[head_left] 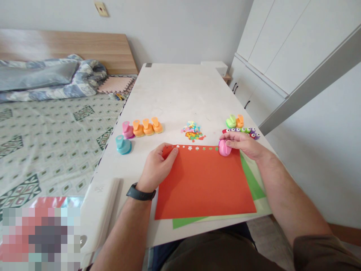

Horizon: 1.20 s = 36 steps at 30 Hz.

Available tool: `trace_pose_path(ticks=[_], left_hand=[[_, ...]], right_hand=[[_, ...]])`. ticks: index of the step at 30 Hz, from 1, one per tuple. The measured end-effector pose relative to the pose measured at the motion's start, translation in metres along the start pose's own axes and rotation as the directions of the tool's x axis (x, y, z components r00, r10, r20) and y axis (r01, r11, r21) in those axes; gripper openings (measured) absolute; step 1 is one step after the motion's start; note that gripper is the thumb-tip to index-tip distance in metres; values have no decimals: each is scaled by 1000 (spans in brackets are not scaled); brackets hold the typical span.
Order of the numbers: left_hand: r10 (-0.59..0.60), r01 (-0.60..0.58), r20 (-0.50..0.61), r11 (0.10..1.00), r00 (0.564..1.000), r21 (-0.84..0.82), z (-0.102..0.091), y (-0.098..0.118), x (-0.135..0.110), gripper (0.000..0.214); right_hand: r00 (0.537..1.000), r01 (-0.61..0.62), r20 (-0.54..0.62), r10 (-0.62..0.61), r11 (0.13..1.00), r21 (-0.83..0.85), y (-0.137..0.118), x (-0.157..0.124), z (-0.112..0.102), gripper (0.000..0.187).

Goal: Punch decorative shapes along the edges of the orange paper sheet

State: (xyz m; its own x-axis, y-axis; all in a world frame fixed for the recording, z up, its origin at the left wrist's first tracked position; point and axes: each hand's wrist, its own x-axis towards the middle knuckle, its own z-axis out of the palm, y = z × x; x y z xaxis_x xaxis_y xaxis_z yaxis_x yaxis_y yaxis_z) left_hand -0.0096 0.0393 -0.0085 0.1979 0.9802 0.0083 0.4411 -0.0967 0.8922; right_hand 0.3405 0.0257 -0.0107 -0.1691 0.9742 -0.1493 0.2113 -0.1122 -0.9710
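An orange-red sheet of paper (pixel 205 184) lies before me, with a row of small punched shapes along its far edge. My left hand (pixel 160 163) pinches the sheet's far left corner between thumb and fingers. At the far right of that edge, my right hand (pixel 242 145) is closed on a pink craft punch (pixel 225 148), which sits over the paper's edge. Green paper (pixel 252 178) shows from beneath the orange-red sheet. Just beyond the sheet lies a pile of small colourful paper cutouts (pixel 193 131).
At left stand several orange punches (pixel 147 127), a pink punch (pixel 128 130) and a blue punch (pixel 123 145). Green (pixel 231 121) and orange punches (pixel 239 121) stand at right, behind a row of colourful pieces (pixel 251 131). A long white device (pixel 100 214) lies at the table's left edge.
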Motion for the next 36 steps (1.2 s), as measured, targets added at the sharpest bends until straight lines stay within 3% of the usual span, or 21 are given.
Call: trace_pose_path(ticks=[9, 36], left_hand=[[-5, 5, -11, 1000, 1000, -17, 0, 2, -1, 36], [-16, 16, -11, 1000, 1000, -15, 1, -2, 0, 37]], right_hand=[[1000, -17, -4, 17, 1000, -8, 2, 1, 0, 46], [999, -22, -31, 22, 1000, 20, -1, 2, 5, 39]])
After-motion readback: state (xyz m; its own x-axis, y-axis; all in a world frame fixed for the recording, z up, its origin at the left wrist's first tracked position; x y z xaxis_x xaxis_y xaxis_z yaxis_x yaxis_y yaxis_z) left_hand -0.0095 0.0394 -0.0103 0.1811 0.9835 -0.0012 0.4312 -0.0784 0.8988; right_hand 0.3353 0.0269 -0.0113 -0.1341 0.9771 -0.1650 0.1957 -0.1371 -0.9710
